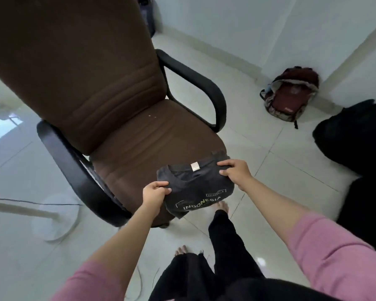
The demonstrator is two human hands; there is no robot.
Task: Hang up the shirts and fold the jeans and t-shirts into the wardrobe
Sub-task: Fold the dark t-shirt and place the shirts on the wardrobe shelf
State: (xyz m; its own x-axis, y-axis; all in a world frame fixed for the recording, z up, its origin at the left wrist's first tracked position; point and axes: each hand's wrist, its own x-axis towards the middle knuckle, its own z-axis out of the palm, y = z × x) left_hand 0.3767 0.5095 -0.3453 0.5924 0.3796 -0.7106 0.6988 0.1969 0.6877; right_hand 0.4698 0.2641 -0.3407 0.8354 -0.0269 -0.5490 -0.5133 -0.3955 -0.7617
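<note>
Both hands grip folded dark t-shirt point(195, 183) at chair seat point(152, 144) front: left hand point(154, 193) near-left corner, right hand point(233, 172) far-right.

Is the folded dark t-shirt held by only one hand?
No, both the left hand and the right hand grip the t-shirt at opposite edges over the chair seat.

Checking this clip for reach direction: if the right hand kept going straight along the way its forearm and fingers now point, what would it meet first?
The right hand, gripping the folded dark t-shirt, points up-left toward the brown chair. It would probably meet the front of the seat first, then the backrest; depth is unclear from this one view.
</note>
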